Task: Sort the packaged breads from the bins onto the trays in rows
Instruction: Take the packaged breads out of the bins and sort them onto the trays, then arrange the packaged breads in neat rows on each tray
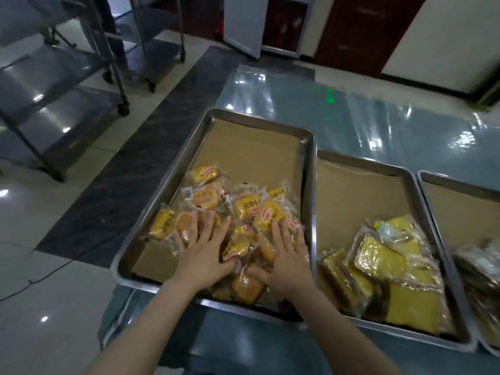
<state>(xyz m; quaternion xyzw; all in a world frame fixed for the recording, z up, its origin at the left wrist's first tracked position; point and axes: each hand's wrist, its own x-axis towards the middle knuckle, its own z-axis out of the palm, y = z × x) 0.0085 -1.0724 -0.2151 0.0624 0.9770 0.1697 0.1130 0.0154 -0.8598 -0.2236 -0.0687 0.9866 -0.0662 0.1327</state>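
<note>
Head view: left hand (201,255) and right hand (286,263) press on heaped packaged breads (246,205) in a tray (165,196), each grip wide, fingers spread; far-right packets (481,266) blurred, perhaps brownish.

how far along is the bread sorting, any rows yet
Done: packs are out on all three trays, only in heaps. In hand: left hand and right hand lie flat, fingers spread, on the small bread packs in the left tray. Left: no rows yet; flat yellow packs in the middle tray and the heap in the right tray need lining up.
</note>
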